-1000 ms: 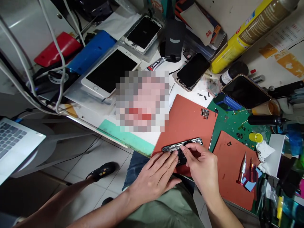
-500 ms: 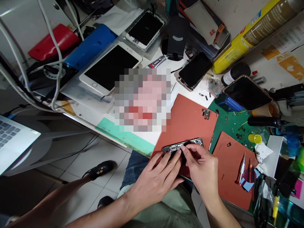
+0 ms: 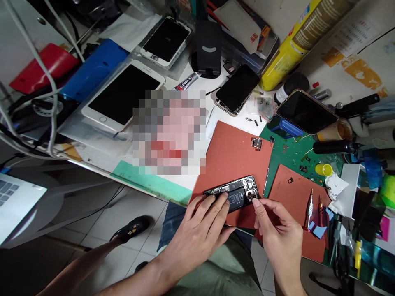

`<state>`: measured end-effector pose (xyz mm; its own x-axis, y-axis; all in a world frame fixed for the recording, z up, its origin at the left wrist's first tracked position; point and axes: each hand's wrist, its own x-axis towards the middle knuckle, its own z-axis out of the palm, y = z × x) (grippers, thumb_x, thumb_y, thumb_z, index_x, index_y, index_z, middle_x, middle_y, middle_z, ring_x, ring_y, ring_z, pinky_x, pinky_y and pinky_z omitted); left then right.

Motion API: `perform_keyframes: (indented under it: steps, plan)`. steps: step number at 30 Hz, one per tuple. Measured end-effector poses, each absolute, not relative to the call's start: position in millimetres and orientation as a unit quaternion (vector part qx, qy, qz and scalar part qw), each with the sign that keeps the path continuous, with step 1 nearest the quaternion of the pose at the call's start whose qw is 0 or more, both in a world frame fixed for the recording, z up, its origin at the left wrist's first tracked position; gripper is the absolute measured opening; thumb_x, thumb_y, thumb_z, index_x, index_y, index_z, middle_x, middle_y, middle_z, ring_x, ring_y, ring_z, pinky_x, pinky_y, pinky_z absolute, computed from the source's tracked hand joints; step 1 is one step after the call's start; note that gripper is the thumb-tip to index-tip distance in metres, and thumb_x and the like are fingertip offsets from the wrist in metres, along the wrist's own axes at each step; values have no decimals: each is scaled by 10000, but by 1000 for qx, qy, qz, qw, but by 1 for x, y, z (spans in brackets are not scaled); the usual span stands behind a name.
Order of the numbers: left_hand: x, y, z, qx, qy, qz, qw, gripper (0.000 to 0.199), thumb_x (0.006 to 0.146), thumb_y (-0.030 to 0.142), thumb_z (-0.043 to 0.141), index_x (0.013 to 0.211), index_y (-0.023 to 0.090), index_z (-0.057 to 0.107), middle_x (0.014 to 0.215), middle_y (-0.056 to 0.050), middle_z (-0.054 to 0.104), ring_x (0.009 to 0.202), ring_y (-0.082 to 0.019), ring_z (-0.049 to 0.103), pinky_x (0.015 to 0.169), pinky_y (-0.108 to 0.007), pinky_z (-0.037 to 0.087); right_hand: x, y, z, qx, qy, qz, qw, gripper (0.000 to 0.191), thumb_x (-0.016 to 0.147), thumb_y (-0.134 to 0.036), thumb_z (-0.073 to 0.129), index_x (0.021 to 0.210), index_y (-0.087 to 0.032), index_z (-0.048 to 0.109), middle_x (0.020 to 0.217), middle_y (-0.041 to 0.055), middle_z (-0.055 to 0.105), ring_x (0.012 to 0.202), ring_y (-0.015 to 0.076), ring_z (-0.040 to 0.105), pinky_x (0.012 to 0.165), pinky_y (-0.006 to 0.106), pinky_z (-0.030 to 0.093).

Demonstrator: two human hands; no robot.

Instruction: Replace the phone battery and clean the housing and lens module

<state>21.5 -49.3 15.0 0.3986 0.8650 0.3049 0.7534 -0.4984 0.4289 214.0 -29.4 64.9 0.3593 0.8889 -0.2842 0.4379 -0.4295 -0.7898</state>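
An opened phone (image 3: 237, 198) lies on the red-brown mat (image 3: 234, 152), its battery and inner parts showing. My left hand (image 3: 206, 224) rests over the phone's left end, fingers wrapped round it and holding it down. At the phone's right end is my right hand (image 3: 273, 222), thumb and index fingertip pinched together close to the phone's corner. Whatever is between those fingertips is too small to make out. A small metal part (image 3: 256, 143) sits near the mat's upper right corner.
A second mat (image 3: 284, 205) on the right bears screwdrivers (image 3: 310, 209). Behind are a dark phone (image 3: 237, 89), a propped phone (image 3: 307, 111), a white tablet (image 3: 123, 94) and a yellow can (image 3: 296, 41). A person's leg (image 3: 89, 257) shows at the lower left.
My right hand has moved right, from the phone's upper edge to its right end, uncovering the battery. My left hand stays on the phone. The whole view has shifted somewhat.
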Motion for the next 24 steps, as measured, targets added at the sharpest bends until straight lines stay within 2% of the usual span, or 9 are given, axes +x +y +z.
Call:
perform_keyframes:
  steps: [3, 10, 18, 24]
  plan:
    - [21, -50, 13, 832, 483, 251, 109, 384, 1083, 303, 602, 1339, 28, 682, 1410, -179, 722, 1209, -355, 604, 1099, -547, 399, 218, -38, 60, -760, -432, 370, 314, 329, 917, -522, 779, 914, -194, 804, 605, -8, 636, 464, 115, 505, 431, 227, 451]
    - [18, -49, 11, 837, 472, 257, 108, 361, 1076, 268, 623, 1338, 24, 665, 1408, -203, 717, 1218, -364, 597, 1100, -542, 400, 215, -49, 58, -728, -468, 381, 325, 258, 1017, -445, 670, 1043, -227, 805, 800, 17, 689, 585, 125, 612, 526, 226, 506]
    - [15, -46, 16, 843, 471, 226, 125, 317, 1047, 181, 642, 1340, 63, 648, 1420, -201, 699, 1222, -355, 597, 1074, -513, 418, 218, -57, 55, -726, -441, 403, 341, 288, 1038, -455, 641, 1106, -225, 799, 816, 24, 671, 623, 134, 617, 528, 228, 494]
    - [-1, -44, 20, 797, 479, 299, 212, 405, 1005, 29, 596, 1394, 144, 597, 1440, -174, 684, 1292, -306, 605, 1071, -470, 487, 223, -59, 53, -723, -442, 400, 349, 292, 1041, -460, 626, 1101, -233, 799, 869, 35, 700, 628, 131, 629, 527, 226, 495]
